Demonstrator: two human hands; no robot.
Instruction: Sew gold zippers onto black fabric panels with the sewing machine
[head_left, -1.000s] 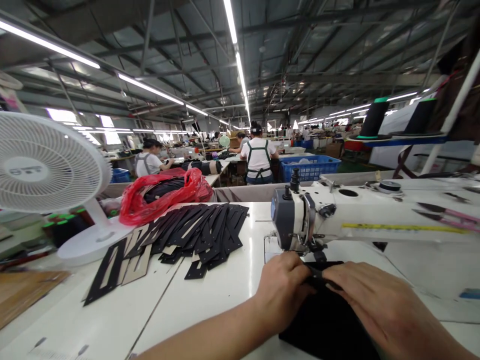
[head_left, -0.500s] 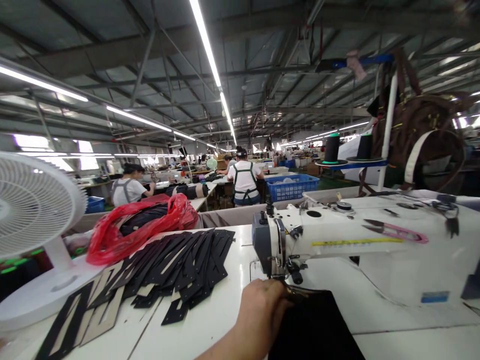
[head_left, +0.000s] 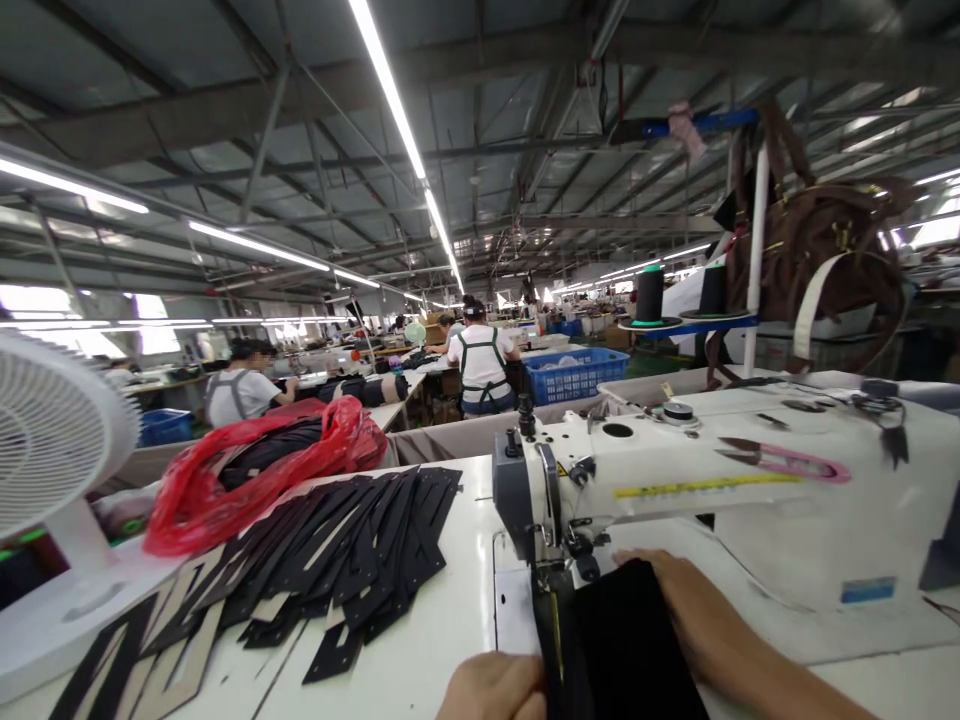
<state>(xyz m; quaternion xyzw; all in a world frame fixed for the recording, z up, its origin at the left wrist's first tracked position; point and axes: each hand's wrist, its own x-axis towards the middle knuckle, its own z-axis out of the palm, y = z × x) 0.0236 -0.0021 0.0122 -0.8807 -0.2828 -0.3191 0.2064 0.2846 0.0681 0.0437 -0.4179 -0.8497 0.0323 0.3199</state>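
The black cloth (head_left: 630,640) lies between the hands, the machine (head_left: 675,450) just beyond them. The left hand (head_left: 491,688) is curled at its left edge; the right hand (head_left: 679,595), partly hidden, lies along its right. Whether either pinches it, I cannot tell.

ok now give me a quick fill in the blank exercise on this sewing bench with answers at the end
1. The plastic bag beside the fan is coloured ____.
2. The pink-handled snips lie on the sewing ____.
3. The blue shelf holds ____ dark thread cones.
4. The black fabric lies between the left hand and the ____ hand.

Missing words: red; machine; two; right.
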